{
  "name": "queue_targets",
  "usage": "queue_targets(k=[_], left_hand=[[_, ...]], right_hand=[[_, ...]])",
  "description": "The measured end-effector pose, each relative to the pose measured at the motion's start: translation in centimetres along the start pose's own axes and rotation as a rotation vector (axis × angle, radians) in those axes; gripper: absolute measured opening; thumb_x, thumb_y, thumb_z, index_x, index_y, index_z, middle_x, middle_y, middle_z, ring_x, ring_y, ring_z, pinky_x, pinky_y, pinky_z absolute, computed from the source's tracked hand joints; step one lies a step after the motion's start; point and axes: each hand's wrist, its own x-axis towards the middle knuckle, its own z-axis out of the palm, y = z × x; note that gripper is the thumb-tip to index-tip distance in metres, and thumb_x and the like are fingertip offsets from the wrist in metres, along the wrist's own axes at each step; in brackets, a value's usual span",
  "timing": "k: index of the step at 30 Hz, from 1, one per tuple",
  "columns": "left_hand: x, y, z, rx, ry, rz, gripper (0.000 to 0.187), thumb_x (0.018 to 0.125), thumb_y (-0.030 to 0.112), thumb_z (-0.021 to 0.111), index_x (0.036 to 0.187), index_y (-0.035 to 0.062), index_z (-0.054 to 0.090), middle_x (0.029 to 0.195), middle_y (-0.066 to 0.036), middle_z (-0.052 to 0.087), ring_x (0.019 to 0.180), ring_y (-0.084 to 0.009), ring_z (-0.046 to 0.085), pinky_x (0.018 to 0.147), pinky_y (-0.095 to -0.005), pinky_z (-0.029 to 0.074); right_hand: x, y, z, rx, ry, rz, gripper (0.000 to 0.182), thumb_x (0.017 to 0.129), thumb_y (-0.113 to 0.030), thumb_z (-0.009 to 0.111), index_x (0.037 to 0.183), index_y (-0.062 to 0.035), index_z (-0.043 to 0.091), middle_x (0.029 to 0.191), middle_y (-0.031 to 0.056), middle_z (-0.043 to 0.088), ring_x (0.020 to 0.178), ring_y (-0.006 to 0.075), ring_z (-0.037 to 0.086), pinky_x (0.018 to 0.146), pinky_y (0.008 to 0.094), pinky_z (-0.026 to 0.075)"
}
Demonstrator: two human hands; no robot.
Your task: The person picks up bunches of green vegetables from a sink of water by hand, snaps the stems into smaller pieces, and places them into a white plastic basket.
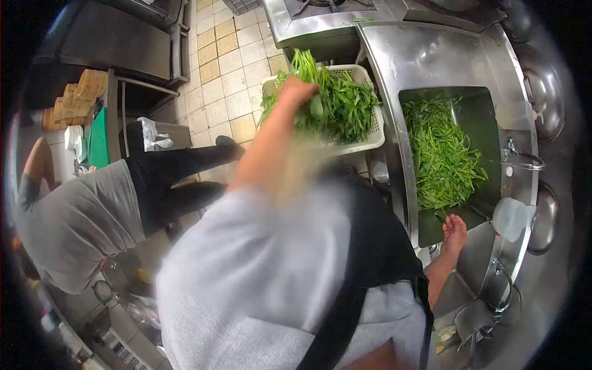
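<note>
My left hand (298, 92) is closed around a bunch of leafy green vegetables (304, 61), with pale stems sticking out past it. It is over a white plastic basket (361, 147) that holds more of the same greens. Over the near edge of the metal sink (493, 154), my right hand (455, 229) has its fingers pinched together. A small dark green piece shows at the fingertips, too small to name. Cut greens (441, 154) lie in a heap in the sink, beyond my right hand.
A co-worker in a grey shirt (86, 216) bends at a counter on the left, near a green board (98, 139). A stove (330, 7) stands at the top. A faucet (521, 161) and a translucent container (512, 219) are along the sink's far side.
</note>
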Motion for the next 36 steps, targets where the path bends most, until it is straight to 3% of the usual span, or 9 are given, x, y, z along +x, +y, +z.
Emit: queue_targets(k=[1, 2, 4, 15, 21, 24, 25, 28, 36], left_hand=[[0.6, -0.6, 1.3, 0.159, 0.04, -0.063, 0.085, 0.082, 0.043, 0.066, 0.147, 0.004, 0.029, 0.149, -0.024, 0.033, 0.137, -0.0401, 0.034, 0.11, -0.0501, 0.03], [1.4, -2.0, 2.8, 0.151, 0.032, -0.062, 0.085, 0.082, 0.043, 0.066, 0.147, 0.004, 0.029, 0.149, -0.024, 0.033, 0.137, -0.0401, 0.034, 0.11, -0.0501, 0.03], [1.4, -3.8, 4.9, 0.266, -0.104, -0.075, 0.094, 0.087, 0.047, 0.059, 0.153, 0.0096, 0.004, 0.158, -0.019, 0.005, 0.144, -0.0433, 0.01, 0.115, -0.0567, 0.01], [-2.3, -1.6, 3.9, 0.32, -0.176, -0.086, 0.095, 0.087, 0.05, 0.059, 0.152, 0.0056, 0.006, 0.158, -0.022, 0.004, 0.142, -0.0393, 0.022, 0.112, -0.0528, 0.023], [-3.3, -1.2, -3.1, 0.355, -0.342, 0.234, 0.102, 0.082, 0.067, 0.055, 0.152, 0.0064, 0.012, 0.157, -0.022, 0.012, 0.141, -0.0438, 0.02, 0.11, -0.0559, 0.029], [-2.6, 0.4, -4.1, 0.279, -0.006, 0.166, 0.1, 0.081, 0.075, 0.048, 0.154, 0.0192, 0.01, 0.157, -0.023, 0.006, 0.142, -0.0499, 0.009, 0.109, -0.0662, 0.02], [-2.2, 0.6, -3.0, 0.275, -0.006, 0.163, 0.1, 0.081, 0.075, 0.048, 0.154, 0.0192, 0.01, 0.157, -0.023, 0.006, 0.142, -0.0499, 0.009, 0.109, -0.0662, 0.02], [-2.2, 1.5, 1.3, 0.193, -0.043, -0.079, 0.111, 0.075, 0.078, 0.052, 0.154, 0.0229, -0.002, 0.156, -0.024, -0.014, 0.14, -0.0526, -0.014, 0.104, -0.075, 0.009], [-1.6, -1.2, 7.6, 0.293, -0.072, -0.081, 0.109, 0.076, 0.075, 0.055, 0.154, 0.0255, -0.003, 0.155, -0.021, -0.021, 0.14, -0.0506, -0.018, 0.105, -0.0734, 0.012]], right_hand=[[-1.0, -0.7, 0.2, -0.027, 0.033, -0.001, 0.019, 0.093, -0.015, 0.06, 0.109, -0.0046, 0.058, 0.105, 0.007, 0.066, 0.089, 0.0167, 0.063, 0.072, 0.0271, 0.051], [-1.9, -1.1, 0.3, -0.055, 0.066, 0.0, 0.02, 0.093, -0.015, 0.06, 0.11, -0.0053, 0.058, 0.106, 0.0065, 0.066, 0.089, 0.017, 0.063, 0.072, 0.0279, 0.051], [-3.1, -1.4, -0.4, -0.055, 0.088, -0.004, 0.021, 0.093, -0.017, 0.06, 0.111, -0.0056, 0.058, 0.108, 0.0065, 0.065, 0.09, 0.0172, 0.063, 0.072, 0.0289, 0.051], [-7.8, -2.0, -3.2, -0.093, 0.258, -0.007, 0.026, 0.094, -0.02, 0.059, 0.115, -0.0049, 0.057, 0.112, 0.0077, 0.064, 0.092, 0.0189, 0.062, 0.072, 0.0301, 0.049], [-8.8, -2.5, -4.7, -0.138, 0.308, -0.026, 0.024, 0.092, -0.02, 0.061, 0.111, -0.0062, 0.059, 0.104, 0.0046, 0.065, 0.085, 0.0168, 0.063, 0.065, 0.028, 0.048], [-8.8, -3.0, -4.3, -0.201, 0.348, 0.005, 0.021, 0.092, -0.02, 0.061, 0.109, -0.0078, 0.059, 0.102, 0.0028, 0.066, 0.082, 0.0154, 0.063, 0.063, 0.0264, 0.048], [-8.8, -3.1, -3.9, -0.2, 0.329, 0.004, 0.02, 0.092, -0.019, 0.061, 0.109, -0.008, 0.059, 0.102, 0.0027, 0.066, 0.082, 0.0152, 0.063, 0.062, 0.0259, 0.048], [-8.3, -3.1, -4.1, -0.248, 0.262, -0.032, 0.021, 0.093, -0.019, 0.059, 0.11, -0.0071, 0.059, 0.106, 0.0047, 0.066, 0.08, 0.016, 0.063, 0.061, 0.0267, 0.049], [-10.6, -5.1, -3.3, -0.194, 0.253, -0.073, 0.022, 0.095, -0.019, 0.057, 0.112, -0.0048, 0.057, 0.11, 0.008, 0.064, 0.079, 0.0174, 0.063, 0.06, 0.027, 0.051]])
